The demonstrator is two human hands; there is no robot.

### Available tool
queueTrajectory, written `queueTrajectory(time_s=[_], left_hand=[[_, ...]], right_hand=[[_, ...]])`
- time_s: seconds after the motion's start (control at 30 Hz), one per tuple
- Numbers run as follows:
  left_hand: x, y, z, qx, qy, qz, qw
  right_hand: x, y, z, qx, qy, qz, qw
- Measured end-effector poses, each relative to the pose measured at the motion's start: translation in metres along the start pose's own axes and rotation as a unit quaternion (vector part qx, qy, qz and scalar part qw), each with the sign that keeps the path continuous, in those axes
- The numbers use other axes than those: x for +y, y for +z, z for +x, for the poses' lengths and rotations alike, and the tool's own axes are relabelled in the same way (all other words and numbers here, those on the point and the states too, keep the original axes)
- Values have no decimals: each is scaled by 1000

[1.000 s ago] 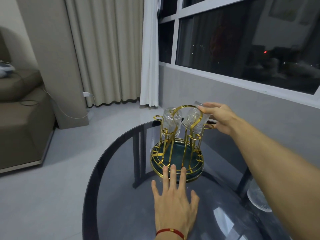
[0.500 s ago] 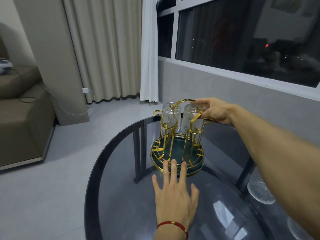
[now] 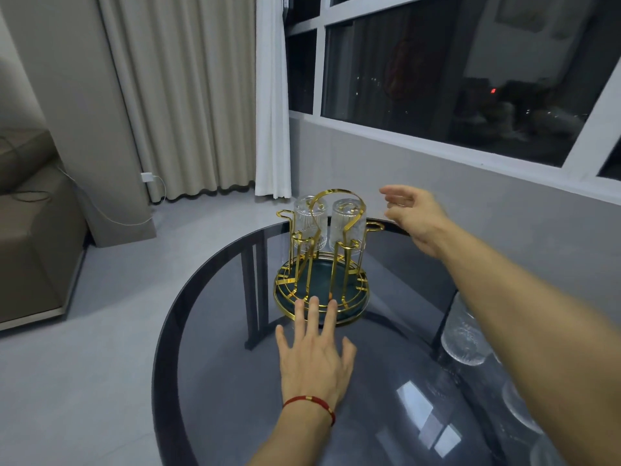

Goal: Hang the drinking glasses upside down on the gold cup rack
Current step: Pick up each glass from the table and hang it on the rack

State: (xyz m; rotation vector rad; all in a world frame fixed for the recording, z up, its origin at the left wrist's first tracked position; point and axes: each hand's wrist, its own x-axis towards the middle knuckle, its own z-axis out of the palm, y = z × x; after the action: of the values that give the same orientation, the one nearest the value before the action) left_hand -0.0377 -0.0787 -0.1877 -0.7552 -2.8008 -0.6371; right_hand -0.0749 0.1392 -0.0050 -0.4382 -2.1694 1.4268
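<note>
Step in hand: we judge that we are between glasses, with two clear ribbed drinking glasses hung and more waiting.
Rack: the gold wire cup rack with a dark green round base (image 3: 359,287) stands near the far edge of the dark round glass table (image 3: 235,381).
Hung glasses: the left hung glass (image 3: 309,222) and the right hung glass (image 3: 347,223) sit upside down on neighbouring rear pegs, side by side behind the looped handle.
Right hand (image 3: 415,216): open and empty, fingers loosely spread, just beside the right hung glass and apart from it.
Left hand (image 3: 314,358): open and flat on the table, fingertips touching the rack's front rim, seemingly to steady it.
Waiting glasses: one more clear ribbed glass (image 3: 465,334) stands on the table under our right forearm; others at the lower right edge are partly cut off.
Next move: we think the right hand must swing back to the waiting glass, grip it, invert it and lower it over a free gold peg (image 3: 284,215).
</note>
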Motion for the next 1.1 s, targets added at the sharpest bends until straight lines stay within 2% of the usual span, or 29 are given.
queueTrajectory(time_s=[0.07, 0.13, 0.27, 0.37, 0.43, 0.57, 0.63, 0.73, 0.83, 0.9, 1.0, 1.1], left_hand=[[1, -3, -2, -2, 2, -3, 1000], [4, -7, -6, -9, 11, 2, 1000], [23, -17, -19, -15, 117, 34, 992], [57, -27, -35, -13, 198, -55, 979], [81, -35, -50, -16, 234, -118, 965], [119, -47, -85, -6, 322, -157, 933], [131, -49, -97, -22, 323, -208, 923], [143, -45, -110, -76, 293, -277, 912], [154, -38, -116, -122, 255, -317, 906], [162, -35, -119, -149, 225, -340, 901], [174, -34, -126, -173, 201, -362, 894], [179, -31, -126, -161, 194, -375, 892]], right_hand=[[1, -3, -37, 116, -42, 11, 992], [2, -10, -86, 166, -94, 7, 982], [8, -27, -180, 143, -160, -94, 972], [16, -47, -241, 126, -229, -191, 946], [25, -65, -275, 144, -234, -221, 936], [37, -106, -307, 262, -153, -190, 934], [43, -123, -310, 301, -78, -164, 936], [61, -148, -314, 297, 96, -124, 942], [72, -159, -317, 225, 249, -13, 942], [75, -160, -317, 184, 280, 26, 942], [77, -162, -317, 176, 271, 7, 946], [74, -158, -316, 175, 251, -34, 952]])
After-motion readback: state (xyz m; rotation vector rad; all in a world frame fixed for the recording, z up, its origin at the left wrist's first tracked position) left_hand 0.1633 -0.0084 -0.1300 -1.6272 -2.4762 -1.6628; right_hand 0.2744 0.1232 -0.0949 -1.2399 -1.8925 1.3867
